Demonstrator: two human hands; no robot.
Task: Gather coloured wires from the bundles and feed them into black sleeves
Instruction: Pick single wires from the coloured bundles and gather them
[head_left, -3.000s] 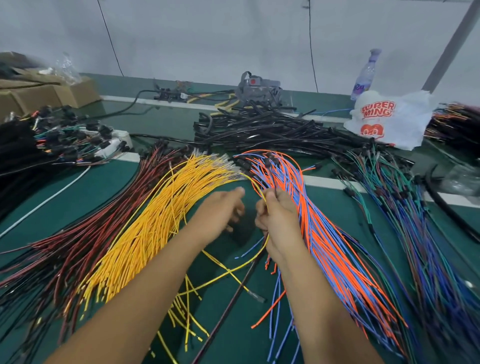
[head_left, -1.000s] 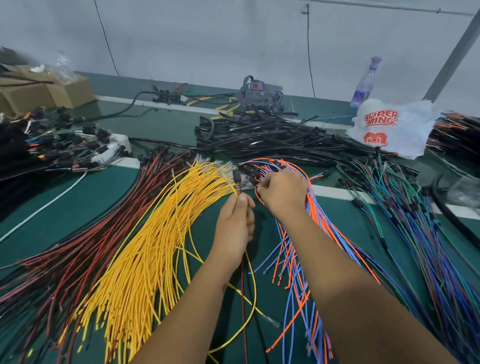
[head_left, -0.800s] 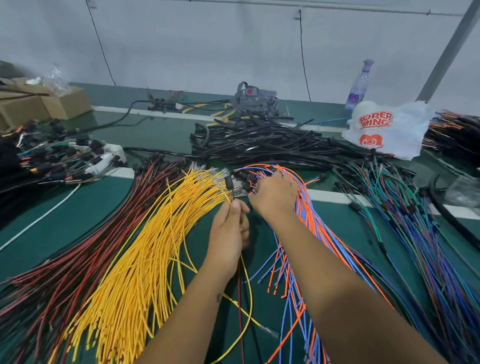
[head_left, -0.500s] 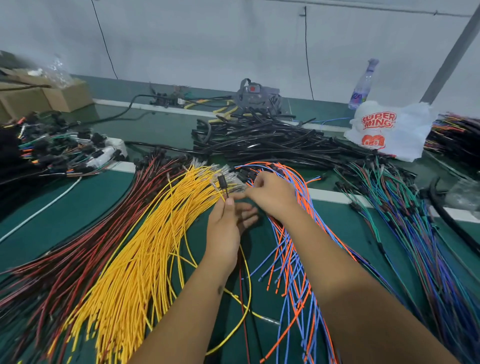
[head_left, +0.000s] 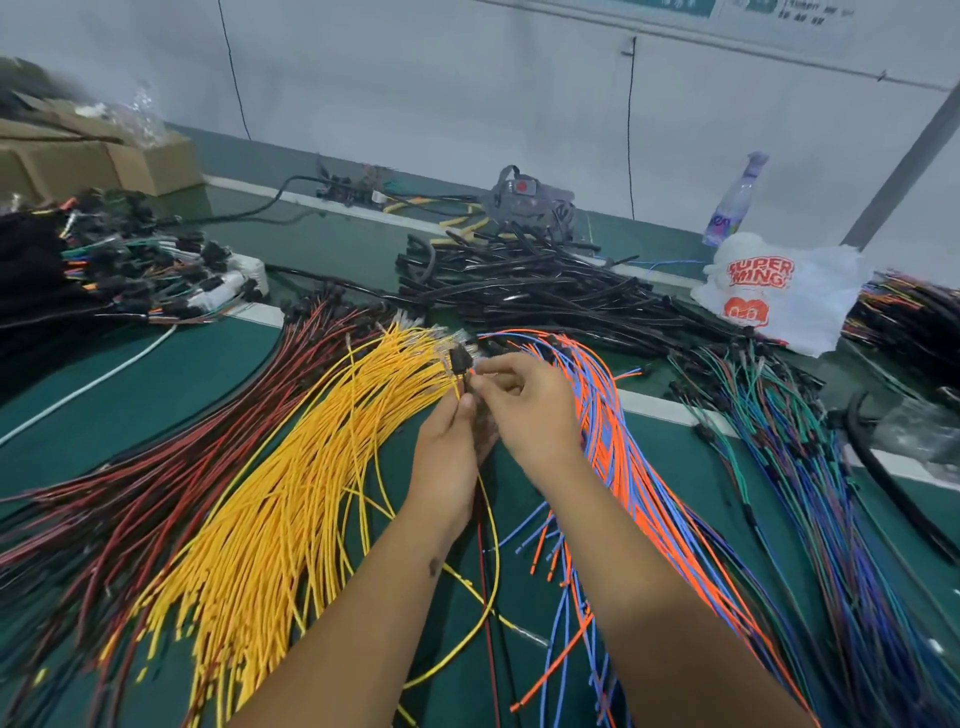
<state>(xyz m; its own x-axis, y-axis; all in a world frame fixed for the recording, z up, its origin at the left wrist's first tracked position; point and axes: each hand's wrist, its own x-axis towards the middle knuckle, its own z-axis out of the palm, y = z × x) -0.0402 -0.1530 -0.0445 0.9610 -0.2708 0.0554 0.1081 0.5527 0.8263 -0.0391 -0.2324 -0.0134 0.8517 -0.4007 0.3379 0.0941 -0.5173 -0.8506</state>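
A green table (head_left: 156, 379) spreads under both hands and carries everything else. Left of the left hand, the red and dark wire bundle (head_left: 171, 467) fans out toward the near-left corner, and just beside that hand, between it and the red wires, lies the yellow wire bundle (head_left: 291, 493), its far tips ending close to the fingertips. Under and to the right of the right hand runs the orange and blue wire bundle (head_left: 623, 457), and farther right, well apart from the hands, a bundle of green, blue and purple wires (head_left: 789, 467). Beyond both hands sits the heap of black sleeves (head_left: 535, 291), and beyond that to the right a white plastic bag (head_left: 779, 291) with red lettering, with a clear bottle (head_left: 732, 202) behind it. Far off to the left of the hands stand cardboard boxes (head_left: 104, 161). The left hand (head_left: 449, 452) is raised with its fingers curled, pinching a few thin wires, a yellow one among them, that trail back toward the person; at their top end, just above its fingertips, sits a small black connector (head_left: 460, 360). The right hand (head_left: 530, 410) is close against it, fingers bent with the forefinger and thumb reaching to the connector; whether they actually grip it cannot be told.
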